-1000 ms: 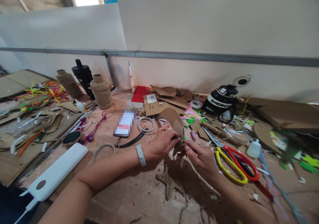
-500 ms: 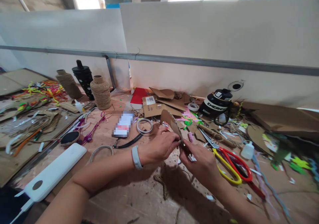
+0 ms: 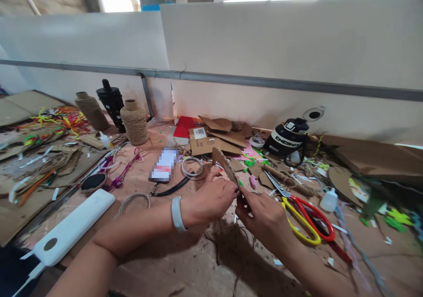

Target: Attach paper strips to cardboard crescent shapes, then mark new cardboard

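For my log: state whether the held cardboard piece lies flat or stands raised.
Raised: the left hand and right hand hold the cardboard piece above the table, slanted, its edge showing.

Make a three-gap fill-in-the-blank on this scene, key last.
1. The left hand and right hand hold a piece of ____.
2. The scissors have one red handle and one ____ handle.
3. A pale band circles the ____ wrist.

Missing words: cardboard; yellow; left.
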Tool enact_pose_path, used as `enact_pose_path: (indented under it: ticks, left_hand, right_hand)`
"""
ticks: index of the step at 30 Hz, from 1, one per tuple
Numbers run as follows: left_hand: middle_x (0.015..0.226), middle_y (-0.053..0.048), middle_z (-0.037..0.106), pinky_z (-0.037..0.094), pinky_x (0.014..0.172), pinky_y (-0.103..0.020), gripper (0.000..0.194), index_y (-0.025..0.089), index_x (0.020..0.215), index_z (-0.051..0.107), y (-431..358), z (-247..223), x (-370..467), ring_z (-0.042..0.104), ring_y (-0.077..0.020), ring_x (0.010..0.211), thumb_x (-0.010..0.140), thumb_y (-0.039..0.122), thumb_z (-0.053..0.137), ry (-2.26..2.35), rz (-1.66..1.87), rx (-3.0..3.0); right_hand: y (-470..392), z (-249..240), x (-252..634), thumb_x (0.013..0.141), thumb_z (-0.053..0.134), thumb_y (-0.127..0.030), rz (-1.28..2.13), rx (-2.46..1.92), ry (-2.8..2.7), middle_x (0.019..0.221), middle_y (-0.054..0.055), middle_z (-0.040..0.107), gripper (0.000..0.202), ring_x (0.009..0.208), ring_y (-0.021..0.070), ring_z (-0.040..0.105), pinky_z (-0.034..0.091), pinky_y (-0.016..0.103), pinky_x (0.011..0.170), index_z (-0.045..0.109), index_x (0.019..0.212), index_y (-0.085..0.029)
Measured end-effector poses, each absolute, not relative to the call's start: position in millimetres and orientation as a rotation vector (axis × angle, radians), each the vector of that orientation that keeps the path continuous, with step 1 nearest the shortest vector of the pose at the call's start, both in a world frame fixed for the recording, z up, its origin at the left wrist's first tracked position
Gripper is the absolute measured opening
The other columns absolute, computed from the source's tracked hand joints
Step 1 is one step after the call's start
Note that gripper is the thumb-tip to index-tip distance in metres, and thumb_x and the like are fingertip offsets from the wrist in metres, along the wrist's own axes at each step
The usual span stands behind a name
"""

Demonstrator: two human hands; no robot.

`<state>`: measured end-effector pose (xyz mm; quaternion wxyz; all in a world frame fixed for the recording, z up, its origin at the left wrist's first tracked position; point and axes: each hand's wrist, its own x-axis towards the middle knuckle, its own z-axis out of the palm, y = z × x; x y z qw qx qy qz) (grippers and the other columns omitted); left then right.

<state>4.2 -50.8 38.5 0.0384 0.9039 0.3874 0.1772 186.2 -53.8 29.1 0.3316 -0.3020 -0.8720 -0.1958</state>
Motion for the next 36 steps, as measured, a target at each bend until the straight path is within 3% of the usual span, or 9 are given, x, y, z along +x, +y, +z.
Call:
enact_pose_path:
  ticks: [13,21,27,36]
  left_hand:
    - [0.090,-0.008,0.064,0.034,0.099,-0.045,0.021,0.013,0.095,0.053,-59.2,39.5,7.2,0.059,-0.0214,0.087,0.093,0.010,0.032,1.245,0.520,2.935]
    - [0.084,-0.007,0.065,0.037,0.095,-0.041,0.019,0.013,0.089,0.056,-55.4,46.8,6.1,0.060,-0.0202,0.082,0.092,0.023,0.040,1.208,0.625,2.844]
    - [0.081,-0.005,0.063,0.040,0.092,-0.033,0.012,0.016,0.079,0.054,-47.0,52.0,3.3,0.056,-0.0170,0.083,0.088,0.020,0.047,1.159,0.708,2.581]
    - [0.094,-0.006,0.065,0.038,0.096,-0.036,0.015,0.016,0.096,0.055,-51.2,56.8,3.1,0.056,-0.0170,0.092,0.095,0.023,0.042,1.155,0.922,2.407]
  right_hand:
    - [-57.0,27.9,184.5,0.088,0.050,-0.017,-0.481,-0.824,-2.259,0.060,0.003,0.065,0.021,0.051,0.0161,0.057,0.041,0.030,0.053,0.064,0.102,-0.009]
    - [-59.4,29.6,180.1,0.090,0.050,-0.022,-0.389,-0.851,-2.211,0.060,0.004,0.067,0.020,0.051,0.0165,0.060,0.043,0.028,0.052,0.065,0.096,-0.009]
    - [-61.5,38.7,180.4,0.086,0.052,-0.017,-0.067,-0.849,-2.140,0.065,0.002,0.070,0.017,0.051,0.0126,0.064,0.048,0.022,0.052,0.064,0.099,-0.015]
    - [-66.6,57.2,182.1,0.083,0.053,-0.022,0.413,-1.033,-2.006,0.053,-0.003,0.060,0.012,0.043,0.0107,0.055,0.045,0.020,0.045,0.065,0.085,-0.018]
